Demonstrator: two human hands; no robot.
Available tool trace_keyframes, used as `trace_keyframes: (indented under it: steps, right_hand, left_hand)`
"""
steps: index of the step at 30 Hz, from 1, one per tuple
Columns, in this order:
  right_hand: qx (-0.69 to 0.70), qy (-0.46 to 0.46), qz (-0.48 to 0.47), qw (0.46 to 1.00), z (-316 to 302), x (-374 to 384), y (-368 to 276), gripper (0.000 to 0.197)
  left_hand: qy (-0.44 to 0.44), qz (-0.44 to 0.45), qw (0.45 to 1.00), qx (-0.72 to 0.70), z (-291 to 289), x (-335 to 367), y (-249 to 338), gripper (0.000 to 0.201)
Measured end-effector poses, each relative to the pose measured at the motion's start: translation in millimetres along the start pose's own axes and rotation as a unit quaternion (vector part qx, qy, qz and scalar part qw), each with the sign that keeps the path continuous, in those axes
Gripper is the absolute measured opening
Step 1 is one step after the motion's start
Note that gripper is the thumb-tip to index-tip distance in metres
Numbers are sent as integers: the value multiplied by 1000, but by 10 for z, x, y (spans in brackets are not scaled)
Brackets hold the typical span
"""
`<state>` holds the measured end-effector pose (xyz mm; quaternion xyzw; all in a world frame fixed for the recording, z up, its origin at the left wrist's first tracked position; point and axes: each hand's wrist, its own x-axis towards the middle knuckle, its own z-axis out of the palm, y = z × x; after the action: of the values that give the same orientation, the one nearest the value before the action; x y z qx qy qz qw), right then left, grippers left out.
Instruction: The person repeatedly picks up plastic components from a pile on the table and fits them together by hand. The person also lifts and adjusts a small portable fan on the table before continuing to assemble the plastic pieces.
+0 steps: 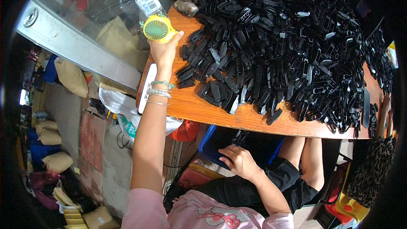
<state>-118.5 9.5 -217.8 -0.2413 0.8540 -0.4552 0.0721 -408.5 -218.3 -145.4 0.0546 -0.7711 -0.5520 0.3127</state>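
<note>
My left hand (pixel 163 52) is stretched out to the far left corner of the table, closed round a small yellow handheld fan (pixel 157 29) with a green grille. A clear plastic bottle (pixel 147 2) with a white cap stands right behind the fan. Beside my left wrist lies a white phone-shaped panel (pixel 146 89) at the table's edge. My right hand (pixel 242 162) hovers over my lap, fingers loosely bent and apart, with nothing seen in it. Close beyond its fingers is a blue bin (pixel 206 139) below the table edge, with a few black plastic parts (pixel 241 137) there.
A large heap of black plastic buckles (pixel 271 46) covers much of the wooden table (pixel 203 116). A white sack (pixel 123 106) and a red bag (pixel 186 130) sit below its left end. Another person's arm (pixel 384 114) shows at the right. Stuffed sacks (pixel 71 78) lie at far left.
</note>
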Motion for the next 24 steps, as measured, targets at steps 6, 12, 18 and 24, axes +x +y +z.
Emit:
trace_keyframes:
  steps: [6,12,18,24]
  right_hand:
    - [-14,-20,11,1000,39,-25,45,22]
    - [-15,-20,15,1000,60,-27,49,22]
    - [-26,-36,15,999,88,-27,20,23]
    - [-42,-36,8,998,69,-37,28,22]
  left_hand:
    - [-68,-94,990,-75,-41,73,127,42]
    - [19,0,1000,-6,-11,41,96,48]
    - [90,22,993,74,135,72,-89,72]
    - [42,-25,996,76,155,74,2,84]
